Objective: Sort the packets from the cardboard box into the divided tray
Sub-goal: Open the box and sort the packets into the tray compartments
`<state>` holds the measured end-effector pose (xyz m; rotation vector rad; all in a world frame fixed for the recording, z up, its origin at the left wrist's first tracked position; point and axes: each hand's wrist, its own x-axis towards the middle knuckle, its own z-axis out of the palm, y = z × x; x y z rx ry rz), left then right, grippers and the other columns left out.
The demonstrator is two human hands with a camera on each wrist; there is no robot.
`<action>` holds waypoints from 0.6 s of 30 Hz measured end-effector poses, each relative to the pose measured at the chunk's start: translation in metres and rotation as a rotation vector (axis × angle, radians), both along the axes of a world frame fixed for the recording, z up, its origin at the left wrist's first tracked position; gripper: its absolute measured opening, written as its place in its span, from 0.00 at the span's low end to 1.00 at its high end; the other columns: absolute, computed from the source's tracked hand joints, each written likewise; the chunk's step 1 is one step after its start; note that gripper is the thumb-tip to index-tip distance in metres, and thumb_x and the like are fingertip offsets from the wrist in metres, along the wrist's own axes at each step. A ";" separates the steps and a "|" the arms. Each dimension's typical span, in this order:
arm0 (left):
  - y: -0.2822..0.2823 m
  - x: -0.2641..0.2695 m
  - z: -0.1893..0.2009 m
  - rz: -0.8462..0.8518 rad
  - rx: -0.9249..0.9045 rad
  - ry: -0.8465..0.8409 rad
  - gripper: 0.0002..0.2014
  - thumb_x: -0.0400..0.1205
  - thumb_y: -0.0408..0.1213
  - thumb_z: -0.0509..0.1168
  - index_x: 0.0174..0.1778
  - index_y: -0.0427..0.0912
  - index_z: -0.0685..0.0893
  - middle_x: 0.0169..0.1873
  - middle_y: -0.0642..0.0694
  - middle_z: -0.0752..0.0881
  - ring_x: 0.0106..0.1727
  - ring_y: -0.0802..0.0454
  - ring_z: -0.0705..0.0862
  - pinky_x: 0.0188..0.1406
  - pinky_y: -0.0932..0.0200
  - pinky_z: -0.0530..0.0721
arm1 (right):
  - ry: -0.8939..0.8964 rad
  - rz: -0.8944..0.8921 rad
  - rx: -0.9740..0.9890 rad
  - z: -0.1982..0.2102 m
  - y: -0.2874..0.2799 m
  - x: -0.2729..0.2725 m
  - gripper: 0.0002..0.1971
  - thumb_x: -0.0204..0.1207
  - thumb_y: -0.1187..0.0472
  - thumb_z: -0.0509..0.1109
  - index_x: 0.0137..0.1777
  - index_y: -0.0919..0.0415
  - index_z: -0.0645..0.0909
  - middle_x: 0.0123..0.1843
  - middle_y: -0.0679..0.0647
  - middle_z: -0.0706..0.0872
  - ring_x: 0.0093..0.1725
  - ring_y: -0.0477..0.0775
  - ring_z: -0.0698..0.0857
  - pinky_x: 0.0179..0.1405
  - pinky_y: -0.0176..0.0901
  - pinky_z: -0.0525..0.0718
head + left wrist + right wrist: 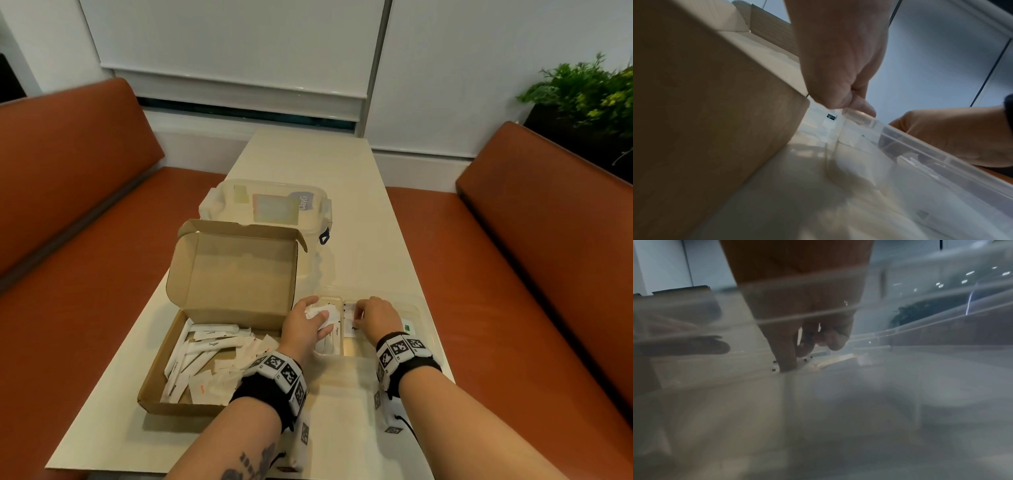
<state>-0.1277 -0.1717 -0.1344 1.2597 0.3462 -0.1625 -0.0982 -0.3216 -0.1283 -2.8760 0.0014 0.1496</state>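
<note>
The open cardboard box (178, 407) sits on the left of the table with several white packets (212, 346) in it; its wall (705, 113) fills the left wrist view. To its right lies the clear divided tray (404, 297). My left hand (308, 322) is over the tray's left compartment and holds small white packets (322, 313) between thumb and fingers. My right hand (373, 318) reaches into the neighbouring compartment. Seen through the tray wall (920, 337), its curled fingers (786, 356) pinch a white packet (818, 364) lying on the tray floor. Long sugar sticks (334, 337) lie under the left hand.
A clear lidded container (270, 205) stands behind the box lid (236, 270). Orange benches (68, 240) run along both long sides of the narrow table (308, 154). A green plant (589, 92) is at the far right. The table's near edge is just below my forearms.
</note>
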 end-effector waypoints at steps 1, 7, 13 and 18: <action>0.000 0.000 0.000 -0.003 0.006 -0.002 0.18 0.82 0.23 0.63 0.67 0.36 0.76 0.56 0.45 0.74 0.50 0.51 0.82 0.35 0.68 0.88 | 0.001 0.001 0.003 0.000 0.000 0.000 0.06 0.75 0.62 0.69 0.49 0.60 0.84 0.53 0.57 0.84 0.55 0.58 0.81 0.47 0.40 0.74; -0.001 -0.002 0.002 -0.020 0.027 -0.017 0.14 0.82 0.24 0.64 0.62 0.39 0.78 0.61 0.42 0.73 0.50 0.51 0.83 0.35 0.69 0.87 | 0.013 0.029 -0.048 -0.001 0.002 -0.003 0.10 0.73 0.65 0.67 0.54 0.61 0.78 0.53 0.58 0.83 0.55 0.59 0.80 0.45 0.44 0.77; 0.000 -0.003 0.003 -0.026 0.060 -0.038 0.15 0.82 0.25 0.64 0.64 0.37 0.79 0.61 0.45 0.71 0.54 0.50 0.82 0.36 0.70 0.87 | -0.065 -0.055 0.158 0.008 0.005 -0.003 0.08 0.74 0.57 0.70 0.42 0.58 0.72 0.42 0.53 0.82 0.43 0.54 0.80 0.40 0.42 0.75; 0.000 -0.002 0.001 -0.047 0.020 -0.044 0.08 0.83 0.28 0.64 0.56 0.38 0.82 0.52 0.50 0.76 0.55 0.50 0.82 0.36 0.71 0.86 | -0.029 -0.068 0.706 0.019 0.015 -0.007 0.11 0.75 0.54 0.72 0.41 0.63 0.86 0.34 0.52 0.86 0.34 0.46 0.80 0.34 0.34 0.76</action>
